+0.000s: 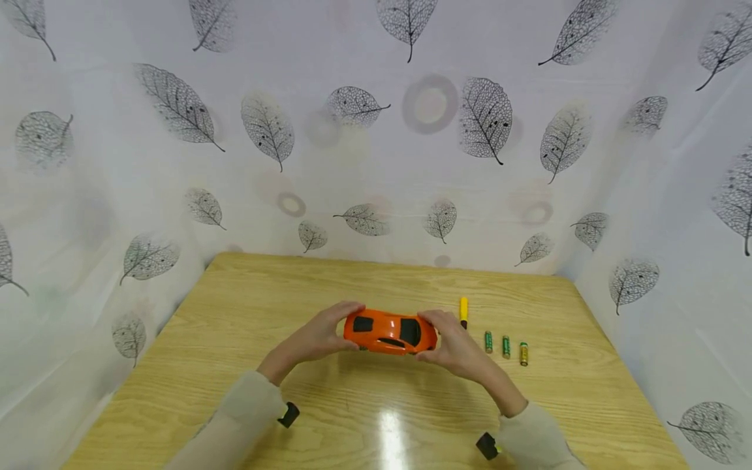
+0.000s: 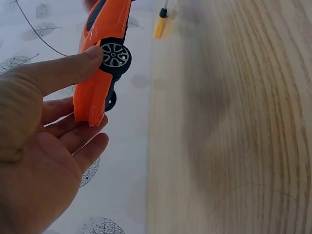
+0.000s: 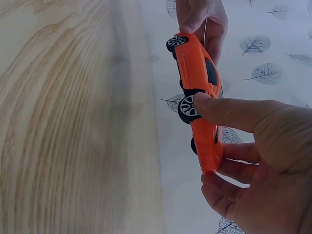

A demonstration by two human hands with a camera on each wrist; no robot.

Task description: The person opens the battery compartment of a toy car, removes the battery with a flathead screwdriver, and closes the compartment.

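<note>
An orange toy car (image 1: 388, 331) with black windows is held between both hands above the wooden table. My left hand (image 1: 320, 336) grips its left end, the thumb lying by a wheel in the left wrist view. At the other end, my right hand (image 1: 455, 346) holds the car, thumb against the near-side wheel (image 3: 189, 106) and fingers round the far side. A thin wire or line (image 2: 39, 35) shows beside the car in both wrist views. The car's underside is mostly hidden.
Right of the hands lie a yellow screwdriver (image 1: 464, 310) and three batteries, two green ones (image 1: 488, 342) and a yellow-green one (image 1: 524, 354). The wooden table (image 1: 282, 281) ends at a leaf-patterned white curtain (image 1: 376, 170) behind and at the sides.
</note>
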